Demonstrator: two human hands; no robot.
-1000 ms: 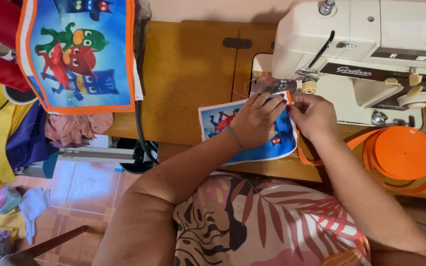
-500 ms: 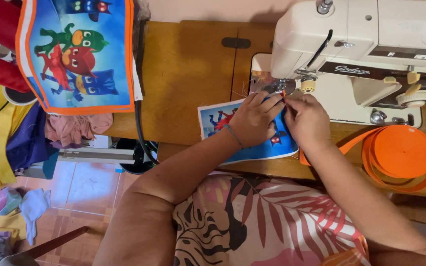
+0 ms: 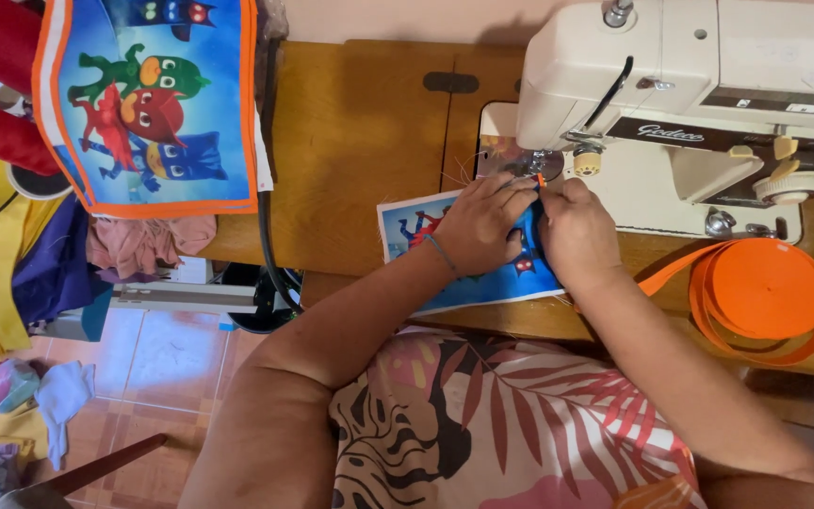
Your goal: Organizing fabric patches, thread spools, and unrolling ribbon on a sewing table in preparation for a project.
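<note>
A cream sewing machine (image 3: pixel 690 85) stands on a wooden table (image 3: pixel 360 141). A blue printed fabric piece (image 3: pixel 482 283) with cartoon figures lies in front of its needle. My left hand (image 3: pixel 478 226) presses flat on the fabric, fingertips near the presser foot. My right hand (image 3: pixel 572 231) pinches the fabric edge together with a thin orange binding tape (image 3: pixel 541 179) by the needle. The tape runs from an orange roll (image 3: pixel 760 297) at the right, passing under my right forearm.
A finished blue panel with orange trim (image 3: pixel 153 104) hangs over the table's left end. Red, yellow and purple cloths (image 3: pixel 11 245) pile at the left. More rags (image 3: pixel 21 405) lie on the tiled floor. A black cable (image 3: pixel 270 254) drops off the table edge.
Both hands have slid a little toward the needle with the fabric, and the right hand has closed in beside the left. The orange roll and machine stayed put.
</note>
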